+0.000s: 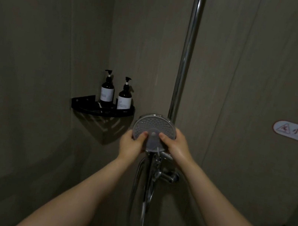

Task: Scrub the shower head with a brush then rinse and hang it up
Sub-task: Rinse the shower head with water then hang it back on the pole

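Both hands grip the round grey nozzle-dotted shower head face-up in front of the chrome riser pipe: left hand and right hand curl round its rim, thumbs on the face. Black corner shelf holds two dark pump bottles, white labels unreadable. Chrome hose runs off bottom edge; dim light, no brush discernible.
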